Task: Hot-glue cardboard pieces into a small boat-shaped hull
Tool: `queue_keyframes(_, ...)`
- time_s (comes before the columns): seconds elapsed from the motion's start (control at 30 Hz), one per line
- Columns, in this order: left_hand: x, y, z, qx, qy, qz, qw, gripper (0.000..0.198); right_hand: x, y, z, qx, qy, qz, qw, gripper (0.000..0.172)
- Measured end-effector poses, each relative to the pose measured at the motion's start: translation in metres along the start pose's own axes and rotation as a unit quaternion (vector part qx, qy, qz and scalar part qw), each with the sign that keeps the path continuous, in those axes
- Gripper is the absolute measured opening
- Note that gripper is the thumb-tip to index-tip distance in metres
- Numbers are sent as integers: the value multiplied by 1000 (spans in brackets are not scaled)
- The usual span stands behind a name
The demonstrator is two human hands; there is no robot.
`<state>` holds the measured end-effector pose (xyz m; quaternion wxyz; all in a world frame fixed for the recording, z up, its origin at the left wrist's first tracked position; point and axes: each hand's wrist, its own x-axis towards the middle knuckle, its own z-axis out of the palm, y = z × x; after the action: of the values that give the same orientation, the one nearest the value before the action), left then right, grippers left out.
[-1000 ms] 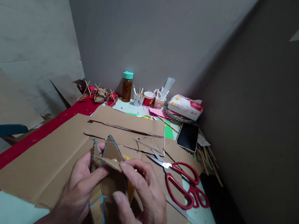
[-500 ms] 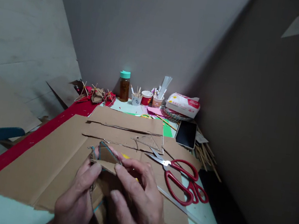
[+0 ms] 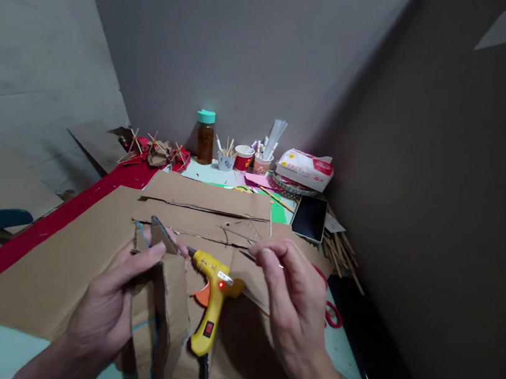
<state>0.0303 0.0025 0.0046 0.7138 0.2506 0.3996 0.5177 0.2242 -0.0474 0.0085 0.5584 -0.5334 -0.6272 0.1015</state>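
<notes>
My left hand (image 3: 113, 292) grips a folded cardboard piece (image 3: 175, 304) with blue lines along its edges, thumb over its top. Just right of that piece a yellow hot glue gun (image 3: 211, 303) lies on the cardboard sheet, its red light lit and its nozzle pointing toward my left fingers. My right hand (image 3: 295, 308) is raised over the scissors, thumb and fingertips pinched together. Whatever is in that pinch, if anything, is too small to make out. Behind the hand, the red-handled scissors (image 3: 334, 316) are mostly hidden.
Flat cardboard (image 3: 56, 250) covers much of the table. A clear set square (image 3: 242, 228) lies on a cardboard strip. Farther back stand a bottle (image 3: 204, 139), several cups, a tissue pack (image 3: 305, 170) and a phone (image 3: 309, 218). Sticks (image 3: 342, 255) lie at the right.
My right hand has let go of the folded cardboard and moved right, over the scissors. The left hand has shifted left with the piece, and the glue gun has come into full view.
</notes>
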Motion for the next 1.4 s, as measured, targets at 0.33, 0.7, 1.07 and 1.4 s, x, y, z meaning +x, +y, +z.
queue_keyframes(0.33, 9, 19, -18, 67, 59, 123, 988, 19, -15, 15, 3, -213, -246, 66, 943, 32)
queue_keyframes(0.7, -5, 12, -20, 161, -22, 292, 943, 9, -51, 29, 35, -344, -232, 51, 908, 50)
queue_keyframes(1.07, -18, 12, -23, 40, -42, 266, 962, 14, -58, 5, 55, -443, -154, 70, 881, 37)
queue_keyframes(1.4, -17, 18, -20, -4, -11, 259, 966, 10, -68, -1, 36, -162, -38, 224, 960, 28)
